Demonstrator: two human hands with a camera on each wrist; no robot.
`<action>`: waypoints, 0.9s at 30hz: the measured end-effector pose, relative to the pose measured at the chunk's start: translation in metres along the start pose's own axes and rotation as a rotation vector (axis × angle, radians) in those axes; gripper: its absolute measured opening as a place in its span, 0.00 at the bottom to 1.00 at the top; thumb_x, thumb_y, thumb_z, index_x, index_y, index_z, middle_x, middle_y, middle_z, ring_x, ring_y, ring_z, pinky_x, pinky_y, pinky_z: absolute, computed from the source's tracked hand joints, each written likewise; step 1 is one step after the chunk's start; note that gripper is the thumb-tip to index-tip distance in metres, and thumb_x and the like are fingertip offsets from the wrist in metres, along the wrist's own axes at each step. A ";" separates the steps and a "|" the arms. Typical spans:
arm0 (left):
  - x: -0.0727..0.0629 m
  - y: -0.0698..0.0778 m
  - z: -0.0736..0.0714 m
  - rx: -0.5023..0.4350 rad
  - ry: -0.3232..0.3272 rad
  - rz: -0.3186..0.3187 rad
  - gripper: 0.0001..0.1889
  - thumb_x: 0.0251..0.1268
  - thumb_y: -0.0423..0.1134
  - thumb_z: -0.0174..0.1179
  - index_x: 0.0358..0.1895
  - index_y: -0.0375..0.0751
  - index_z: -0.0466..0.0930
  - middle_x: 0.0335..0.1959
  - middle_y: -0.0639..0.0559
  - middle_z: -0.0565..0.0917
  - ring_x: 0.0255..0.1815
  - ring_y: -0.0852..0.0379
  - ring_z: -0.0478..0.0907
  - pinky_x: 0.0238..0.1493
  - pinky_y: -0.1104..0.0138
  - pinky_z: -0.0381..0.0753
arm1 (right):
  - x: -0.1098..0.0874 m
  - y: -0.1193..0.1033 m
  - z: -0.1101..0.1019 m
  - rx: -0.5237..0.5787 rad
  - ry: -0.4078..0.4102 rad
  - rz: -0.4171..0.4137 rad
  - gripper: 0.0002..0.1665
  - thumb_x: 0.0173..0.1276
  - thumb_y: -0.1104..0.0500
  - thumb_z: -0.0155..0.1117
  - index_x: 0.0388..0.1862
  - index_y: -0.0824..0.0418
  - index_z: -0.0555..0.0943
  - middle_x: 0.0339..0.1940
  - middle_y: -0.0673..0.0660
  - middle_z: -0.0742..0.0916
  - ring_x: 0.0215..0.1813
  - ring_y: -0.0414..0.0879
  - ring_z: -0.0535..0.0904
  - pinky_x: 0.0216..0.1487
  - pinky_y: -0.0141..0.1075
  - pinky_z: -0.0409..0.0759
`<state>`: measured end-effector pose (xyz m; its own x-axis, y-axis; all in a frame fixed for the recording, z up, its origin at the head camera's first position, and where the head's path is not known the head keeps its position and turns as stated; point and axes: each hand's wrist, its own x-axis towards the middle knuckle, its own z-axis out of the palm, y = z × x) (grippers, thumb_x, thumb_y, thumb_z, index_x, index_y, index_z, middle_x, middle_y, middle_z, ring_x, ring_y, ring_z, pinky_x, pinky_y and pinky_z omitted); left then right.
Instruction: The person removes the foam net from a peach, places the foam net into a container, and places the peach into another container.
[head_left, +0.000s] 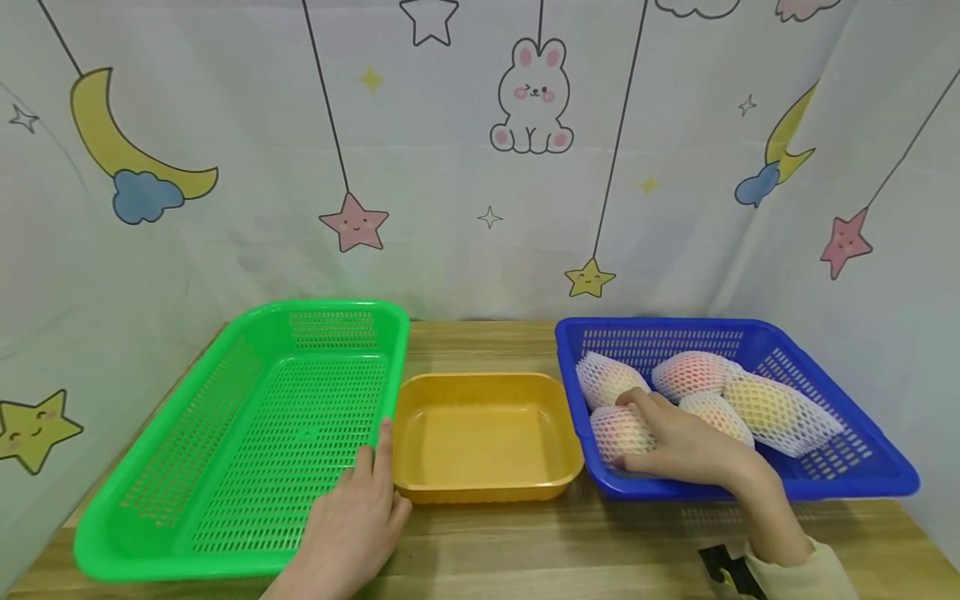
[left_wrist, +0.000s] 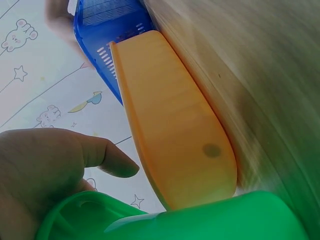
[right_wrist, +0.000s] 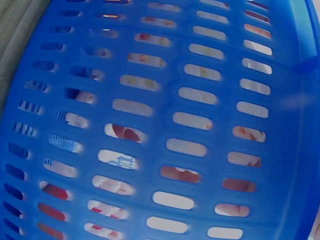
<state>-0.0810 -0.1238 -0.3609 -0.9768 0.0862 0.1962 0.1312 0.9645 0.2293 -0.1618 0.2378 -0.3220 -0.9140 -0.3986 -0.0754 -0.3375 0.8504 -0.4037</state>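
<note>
In the head view my right hand (head_left: pixel 682 437) reaches into the blue basket (head_left: pixel 832 483) and holds a round, red-and-yellow fruit (head_left: pixel 617 427) in a white foam net, thumb in front and fingers over the top. Several more netted fruits (head_left: pixel 693 372) lie around it; their kind is hard to tell. The basket's slotted wall (right_wrist: pixel 165 115) hides that hand in the right wrist view. At the right rim of the green basket (head_left: pixel 97 533), my left hand (head_left: pixel 352 521) rests with a finger stretched along it. The left thumb (left_wrist: pixel 117 157) stands apart from the rim in the left wrist view.
Between the baskets stands a yellow-orange tray (head_left: pixel 483 442) with nothing in it. All three stand on a wood-grain table (head_left: pixel 495 550). A white curtain (head_left: pixel 450 150) with cartoon prints hangs close behind and at the sides.
</note>
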 end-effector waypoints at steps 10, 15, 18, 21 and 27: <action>0.000 0.000 0.000 -0.005 -0.002 -0.001 0.42 0.57 0.40 0.58 0.75 0.35 0.49 0.38 0.45 0.73 0.21 0.58 0.61 0.12 0.70 0.58 | -0.004 -0.001 -0.003 -0.005 0.049 0.016 0.40 0.54 0.39 0.69 0.62 0.53 0.67 0.56 0.59 0.79 0.53 0.50 0.77 0.51 0.52 0.79; 0.001 0.001 -0.001 -0.013 -0.015 -0.002 0.42 0.59 0.41 0.58 0.76 0.35 0.48 0.39 0.44 0.74 0.22 0.58 0.63 0.12 0.70 0.59 | -0.004 -0.002 -0.005 -0.014 0.078 0.009 0.40 0.53 0.40 0.70 0.62 0.53 0.68 0.58 0.59 0.78 0.56 0.52 0.76 0.51 0.53 0.79; 0.001 0.000 -0.002 -0.015 -0.018 0.001 0.42 0.59 0.41 0.58 0.76 0.35 0.48 0.40 0.43 0.74 0.22 0.58 0.64 0.12 0.70 0.59 | -0.005 -0.002 -0.006 -0.021 0.084 0.006 0.41 0.53 0.40 0.70 0.63 0.52 0.68 0.59 0.59 0.78 0.56 0.53 0.76 0.51 0.53 0.79; 0.001 0.001 -0.002 -0.013 -0.018 -0.004 0.42 0.60 0.41 0.58 0.76 0.35 0.49 0.40 0.43 0.75 0.22 0.58 0.64 0.12 0.70 0.59 | -0.005 -0.002 -0.006 -0.025 0.088 0.001 0.41 0.53 0.40 0.70 0.64 0.51 0.68 0.59 0.59 0.78 0.57 0.53 0.77 0.50 0.54 0.79; 0.000 0.002 -0.004 -0.002 -0.007 -0.005 0.41 0.59 0.41 0.57 0.75 0.35 0.50 0.39 0.43 0.75 0.21 0.58 0.63 0.12 0.70 0.58 | -0.005 -0.002 -0.005 -0.024 0.123 -0.024 0.43 0.53 0.41 0.71 0.65 0.53 0.67 0.61 0.59 0.77 0.59 0.55 0.76 0.53 0.56 0.78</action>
<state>-0.0805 -0.1231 -0.3570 -0.9785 0.0836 0.1885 0.1271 0.9643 0.2323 -0.1577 0.2405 -0.3161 -0.9259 -0.3748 0.0472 -0.3634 0.8496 -0.3822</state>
